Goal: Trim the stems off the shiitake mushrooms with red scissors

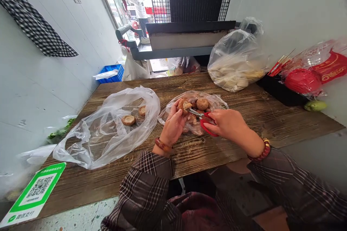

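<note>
My left hand [174, 124] is closed around a brown mushroom [183, 105], holding it above an open plastic bag. In my right hand [226, 123] are red-handled scissors [208, 128], their blades touching the held mushroom. More mushrooms [202, 104] lie in the clear bag [220, 101] beneath and behind the hands. To the left, a spread white plastic bag [119, 97] holds two mushrooms [128, 120] with their undersides up.
A tied bag of pale food [234, 68] stands at the back right of the wooden table [157, 184]. Beside it are a black box [284, 92] with skewers and red packaging [303, 81]. A green payment card [38, 191] is at the left front. Outside stands a person [139, 7].
</note>
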Available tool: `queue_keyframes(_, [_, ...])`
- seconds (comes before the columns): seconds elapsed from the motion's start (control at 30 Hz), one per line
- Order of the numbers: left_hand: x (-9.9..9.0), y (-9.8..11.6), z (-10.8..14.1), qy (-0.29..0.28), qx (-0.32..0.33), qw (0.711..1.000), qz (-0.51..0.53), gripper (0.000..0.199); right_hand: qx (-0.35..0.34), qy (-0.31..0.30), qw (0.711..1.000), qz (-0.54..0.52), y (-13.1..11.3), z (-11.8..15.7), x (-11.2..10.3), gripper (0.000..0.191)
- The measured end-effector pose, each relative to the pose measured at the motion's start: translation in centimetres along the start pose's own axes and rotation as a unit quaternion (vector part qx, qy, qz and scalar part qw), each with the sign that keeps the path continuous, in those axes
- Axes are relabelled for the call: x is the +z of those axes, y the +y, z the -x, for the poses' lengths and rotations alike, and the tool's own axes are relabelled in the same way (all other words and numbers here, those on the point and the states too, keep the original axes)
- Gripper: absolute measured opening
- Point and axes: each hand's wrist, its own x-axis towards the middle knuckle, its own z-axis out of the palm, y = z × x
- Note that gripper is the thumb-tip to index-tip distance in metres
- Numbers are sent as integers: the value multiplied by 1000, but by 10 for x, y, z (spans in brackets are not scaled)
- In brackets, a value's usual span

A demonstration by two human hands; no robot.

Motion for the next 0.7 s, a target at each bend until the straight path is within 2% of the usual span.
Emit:
queue_keyframes(0.2, [-1,1,0,-3,-2,1000,4,37,9,0,1000,-7,-3,0,-1,46])
queue_keyframes(0.53, [-5,6,2,-31,-55,998,27,47,-13,23,997,-76,19,9,9,31])
queue_keyframes(0.7, [-9,7,1,-35,-58,997,31,49,-43,45,997,-47,26,9,9,31])
